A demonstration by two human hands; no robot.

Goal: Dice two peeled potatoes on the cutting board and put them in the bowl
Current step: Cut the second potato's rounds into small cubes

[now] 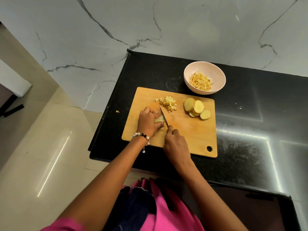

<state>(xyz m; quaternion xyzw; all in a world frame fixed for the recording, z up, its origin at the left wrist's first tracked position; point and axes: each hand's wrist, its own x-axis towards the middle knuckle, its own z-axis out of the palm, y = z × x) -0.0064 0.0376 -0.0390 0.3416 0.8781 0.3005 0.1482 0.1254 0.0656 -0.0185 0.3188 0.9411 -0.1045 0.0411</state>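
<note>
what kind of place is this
Most likely a home kitchen: a black stone counter against a marble-look wall, with a wooden cutting board, a knife and a bowl of diced potato.

bowl (204,70) behind cutting board (186,130); slices (197,108) right of diced pile (168,103) on it.

Tan wooden cutting board (191,130), black speckled counter (250,114), pale pink bowl (215,72), yellow potato slices (197,108), white grey-veined marble wall (116,30).
</note>
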